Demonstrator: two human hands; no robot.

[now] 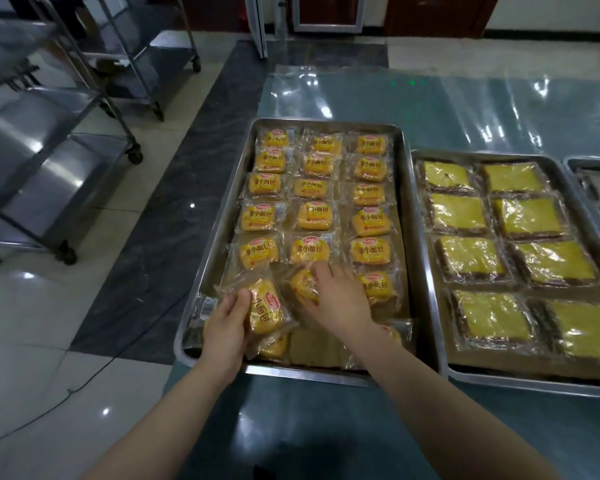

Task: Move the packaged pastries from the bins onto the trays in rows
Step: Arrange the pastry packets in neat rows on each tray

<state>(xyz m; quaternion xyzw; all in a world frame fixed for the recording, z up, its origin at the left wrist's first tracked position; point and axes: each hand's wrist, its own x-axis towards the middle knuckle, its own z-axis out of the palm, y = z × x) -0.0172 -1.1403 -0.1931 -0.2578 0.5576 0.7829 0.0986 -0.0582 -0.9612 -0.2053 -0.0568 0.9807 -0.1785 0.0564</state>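
Three columns of wrapped yellow bread packets are filling the near steel tray [219, 251]. Left hand [227, 327] is gripping a tilted bread packet [267, 306] at the tray's near-left corner. Right hand [340, 299] is pressing flat on the neighbouring packet [302, 284], fingers spread. Second tray [430, 271] to the right is carrying flat yellow cake packs [468, 256].
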